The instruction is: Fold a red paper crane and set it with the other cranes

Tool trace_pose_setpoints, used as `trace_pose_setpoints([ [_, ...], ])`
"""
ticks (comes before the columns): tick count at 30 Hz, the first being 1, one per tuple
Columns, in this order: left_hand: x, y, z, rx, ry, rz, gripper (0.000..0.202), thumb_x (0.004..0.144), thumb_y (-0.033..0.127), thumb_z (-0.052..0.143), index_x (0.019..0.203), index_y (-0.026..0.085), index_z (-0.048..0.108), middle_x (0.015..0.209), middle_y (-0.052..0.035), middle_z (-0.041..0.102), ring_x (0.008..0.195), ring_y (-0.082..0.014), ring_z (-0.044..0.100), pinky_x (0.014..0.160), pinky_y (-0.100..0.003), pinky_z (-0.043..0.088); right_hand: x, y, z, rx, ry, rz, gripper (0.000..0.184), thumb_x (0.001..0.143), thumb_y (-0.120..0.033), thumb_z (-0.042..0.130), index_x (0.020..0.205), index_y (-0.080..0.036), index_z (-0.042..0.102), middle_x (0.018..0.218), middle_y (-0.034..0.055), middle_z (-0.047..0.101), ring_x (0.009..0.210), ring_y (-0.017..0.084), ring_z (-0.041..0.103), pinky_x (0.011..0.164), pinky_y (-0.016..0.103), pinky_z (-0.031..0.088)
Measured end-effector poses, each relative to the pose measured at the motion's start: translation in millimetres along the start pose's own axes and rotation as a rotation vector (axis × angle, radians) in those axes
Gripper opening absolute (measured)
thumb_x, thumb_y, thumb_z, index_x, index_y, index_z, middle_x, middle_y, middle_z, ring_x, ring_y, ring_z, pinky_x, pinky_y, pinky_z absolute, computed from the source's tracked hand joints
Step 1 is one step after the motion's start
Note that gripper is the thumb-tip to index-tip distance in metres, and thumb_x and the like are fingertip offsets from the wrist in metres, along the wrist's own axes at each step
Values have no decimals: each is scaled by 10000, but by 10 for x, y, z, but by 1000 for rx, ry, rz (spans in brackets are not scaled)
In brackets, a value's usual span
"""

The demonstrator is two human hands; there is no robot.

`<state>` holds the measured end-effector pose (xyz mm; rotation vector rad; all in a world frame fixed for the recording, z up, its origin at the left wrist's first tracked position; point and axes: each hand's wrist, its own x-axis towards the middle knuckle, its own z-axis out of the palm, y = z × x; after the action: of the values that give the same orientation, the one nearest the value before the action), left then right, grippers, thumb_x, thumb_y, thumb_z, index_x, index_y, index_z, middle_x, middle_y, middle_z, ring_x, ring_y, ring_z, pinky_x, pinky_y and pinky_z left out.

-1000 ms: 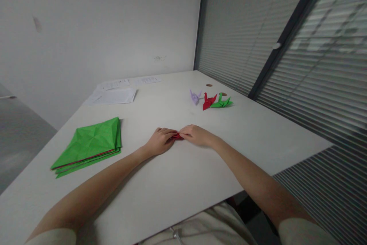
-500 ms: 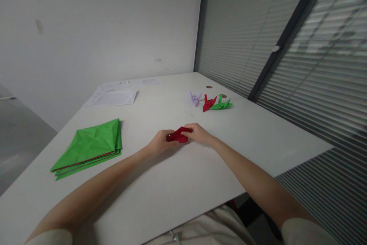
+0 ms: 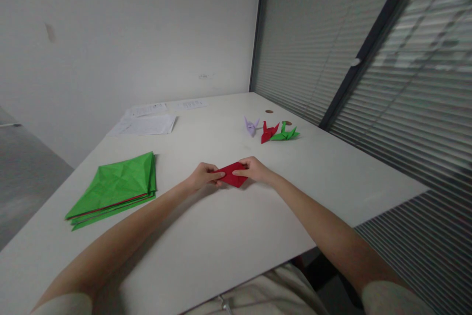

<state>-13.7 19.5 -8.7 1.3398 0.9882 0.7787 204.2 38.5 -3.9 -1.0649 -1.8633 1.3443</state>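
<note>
A folded piece of red origami paper [image 3: 233,178] is held between my two hands above the white table [image 3: 206,246]. It looks flat and roughly diamond-shaped, with its face turned toward me. My left hand [image 3: 205,176] pinches its left corner, thumb on the front. On the right side my right hand [image 3: 255,170] grips it, thumb across the face and fingers behind. The fingers behind the paper are partly hidden.
Beyond my hands stand a purple paper crane [image 3: 251,127], a red paper crane [image 3: 269,132] and a green paper crane [image 3: 285,133]. To the left lies a stack of creased green paper [image 3: 123,180]. Printed sheets [image 3: 147,125] rest farther back. Window blinds [image 3: 398,108] flank the right edge.
The red paper has turned from a raised, partly opened shape to a flatter diamond facing me. My left hand has shifted slightly left, its thumb now on the front.
</note>
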Motion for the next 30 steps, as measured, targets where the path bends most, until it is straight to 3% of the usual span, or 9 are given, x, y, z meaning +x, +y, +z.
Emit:
trace_pose_setpoints([
  [4, 17, -23, -14, 2, -1, -19, 423, 584, 460, 821, 673, 84, 651, 511, -35, 630, 471, -98, 552, 539, -246, 436, -20, -9, 11, -6, -42, 40, 410, 594, -421, 804, 794, -80, 697, 641, 32, 669, 538, 113, 561, 514, 236, 407],
  [10, 18, -3, -27, -205, 68, 56, 359, 564, 339, 855, 742, 87, 672, 651, -46, 672, 613, -119, 600, 657, -279, 482, 1, 7, -18, 150, 36, 101, 433, 549, -394, 834, 832, -89, 714, 690, 61, 712, 572, 137, 621, 570, 268, 482],
  [15, 29, -37, -44, -324, 63, 90, 302, 621, 309, 827, 762, 86, 680, 685, -47, 665, 629, -107, 582, 688, -281, 477, 27, 44, -25, 196, 69, 117, 443, 534, -376, 846, 846, -87, 721, 718, 75, 728, 596, 151, 647, 597, 284, 506],
  [19, 34, -46, -30, -392, 122, 95, 298, 622, 312, 828, 760, 84, 694, 712, -54, 659, 653, -106, 578, 703, -279, 474, 36, 49, -20, 196, 104, 110, 446, 540, -387, 845, 848, -86, 727, 725, 82, 732, 595, 154, 650, 592, 285, 510],
  [30, 8, -23, 8, -343, 231, 129, 317, 608, 387, 828, 636, 120, 659, 629, -34, 625, 609, -107, 564, 604, -248, 421, 60, 129, 14, 204, 111, 166, 458, 512, -384, 873, 803, -69, 711, 700, 100, 720, 570, 171, 657, 527, 287, 534],
])
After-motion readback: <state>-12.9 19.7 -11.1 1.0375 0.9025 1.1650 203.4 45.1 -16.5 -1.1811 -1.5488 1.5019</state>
